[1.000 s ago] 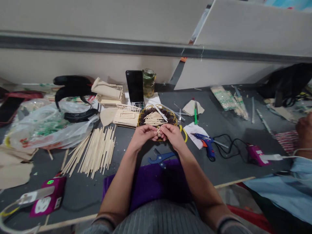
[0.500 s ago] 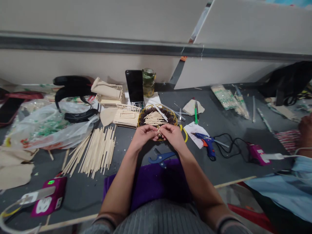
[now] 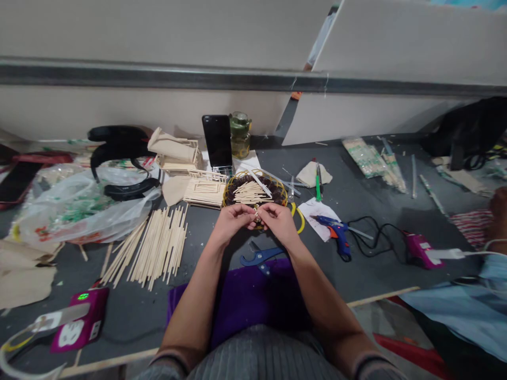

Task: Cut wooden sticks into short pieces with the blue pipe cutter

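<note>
The left hand (image 3: 236,217) and right hand (image 3: 277,217) meet at the near edge of a basket (image 3: 225,193), fingertips pinched on 1 small pale piece (image 3: 256,214) whose shape is too small to tell. Short sticks (image 3: 251,193) lie in the basket. Nearer the body, a blue cutter (image 3: 259,257) lies partly over a purple cloth (image 3: 253,306). On the worktop (image 3: 380,203), long sticks (image 3: 158,248) spread to the left; a blue glue gun (image 3: 337,233) lies to the right.

TABLE (image 3: 368,198): dark grey top, pale strip (image 3: 382,297) along near edge | WALL (image 3: 138,31): light grey, behind table's far edge | RAIL (image 3: 158,77): dark, horizontal across wall | LIGHT: dim, soft shadows
</note>
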Demonstrator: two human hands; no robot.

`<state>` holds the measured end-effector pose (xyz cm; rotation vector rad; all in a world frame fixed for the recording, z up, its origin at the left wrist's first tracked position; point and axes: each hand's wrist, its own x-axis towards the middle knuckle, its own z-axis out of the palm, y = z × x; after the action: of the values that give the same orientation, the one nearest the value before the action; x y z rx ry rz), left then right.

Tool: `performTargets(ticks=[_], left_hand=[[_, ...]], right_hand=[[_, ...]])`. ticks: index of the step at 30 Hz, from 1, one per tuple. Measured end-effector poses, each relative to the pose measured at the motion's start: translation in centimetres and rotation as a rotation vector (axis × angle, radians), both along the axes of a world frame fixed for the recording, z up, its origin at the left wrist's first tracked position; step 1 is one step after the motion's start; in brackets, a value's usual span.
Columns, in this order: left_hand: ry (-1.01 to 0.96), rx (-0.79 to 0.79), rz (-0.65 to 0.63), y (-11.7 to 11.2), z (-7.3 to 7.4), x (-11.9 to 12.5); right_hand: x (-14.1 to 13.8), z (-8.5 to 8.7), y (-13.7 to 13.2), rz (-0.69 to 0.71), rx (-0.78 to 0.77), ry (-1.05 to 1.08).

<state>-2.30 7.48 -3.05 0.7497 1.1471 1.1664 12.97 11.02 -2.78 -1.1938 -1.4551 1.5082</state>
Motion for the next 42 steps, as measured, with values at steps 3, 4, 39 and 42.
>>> performTargets(ticks=[3, 4, 39, 42], left_hand=[[-0.024, 0.015, -0.010, 0.0, 0.0, -0.1], [-0.032, 0.022, -0.005, 0.1, -0.1, -0.2], [0.716, 0.515, 0.717, -0.9, -3.2, 2.1], [0.752, 0.499, 0.749, -0.8, -3.5, 2.0]], right_hand=[[0.1, -0.2, 0.1, -0.036, 0.002, 0.007], [0.2, -0.3, 0.1, -0.053, -0.001, 0.010], [-0.4, -2.8, -1.1, 0.220, 0.896, -0.336], [-0.5, -3.0, -1.0, 0.300, 0.915, -0.447]])
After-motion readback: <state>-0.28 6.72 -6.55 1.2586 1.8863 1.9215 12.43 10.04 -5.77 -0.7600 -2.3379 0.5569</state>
